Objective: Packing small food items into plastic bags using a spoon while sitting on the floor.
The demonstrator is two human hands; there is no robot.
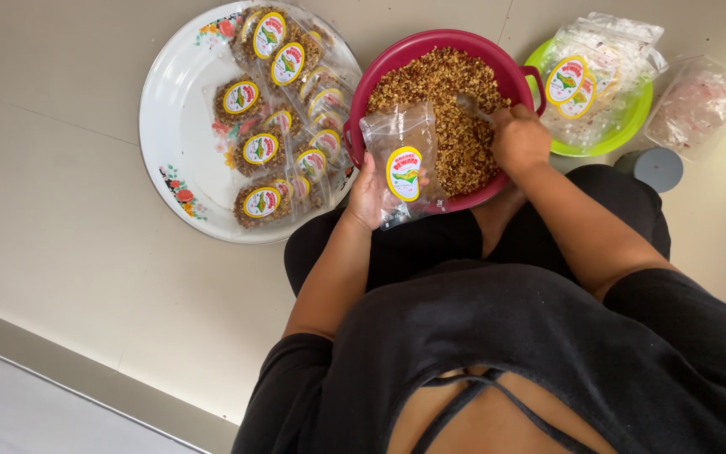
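Holding a clear labelled pouch (403, 160) upright in your left hand (365, 195) at the red bowl's (397, 55) near rim, you grip a spoon (472, 105) in your right hand (518, 139) over the brown crumbs (439, 80).

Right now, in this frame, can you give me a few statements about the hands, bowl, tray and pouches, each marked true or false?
1. The left hand holds a clear plastic pouch with a yellow oval label. True.
2. The round dark red plastic bowl is empty. False: it is heaped with brown crumbly snack.
3. The right hand grips a metal spoon over the bowl. True.
4. The filled pouches lie on the green plate. False: they lie on the white round tray with a flower pattern; the green plate bears unfilled pouches.
5. The person wears a white top. False: it is black.
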